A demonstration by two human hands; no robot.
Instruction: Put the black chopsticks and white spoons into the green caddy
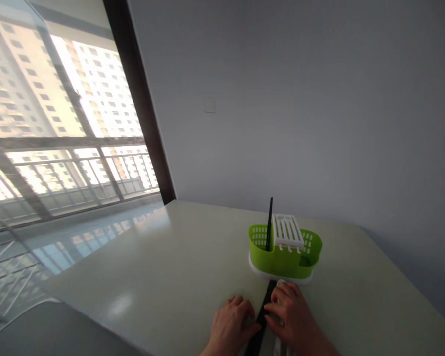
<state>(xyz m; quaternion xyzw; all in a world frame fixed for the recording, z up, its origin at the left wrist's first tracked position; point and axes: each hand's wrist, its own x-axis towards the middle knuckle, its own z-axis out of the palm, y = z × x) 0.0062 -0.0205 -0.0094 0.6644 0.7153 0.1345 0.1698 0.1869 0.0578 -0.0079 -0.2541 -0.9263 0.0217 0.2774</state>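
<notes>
A bundle of black chopsticks [269,292] lies on the table in front of the green basket [282,262]. My left hand [233,321] rests at the left side of the bundle, its thumb and curled fingers against it. My right hand [291,314] is on the right side, fingers bent, with the thumb and a fingertip at the dark sticks. Under and beside my right hand lies a pale, partly see-through item [278,346], mostly hidden. One black stick [269,225] stands in the left compartment of the basket, leaning slightly. A white slotted rack [288,231] with hooks sits over the basket's middle.
The pale table [193,257] reaches back to a grey wall with a switch plate [209,106]. A grey chair back [55,329] stands at the lower left, near a white wire rack [7,267]. Large windows are on the left.
</notes>
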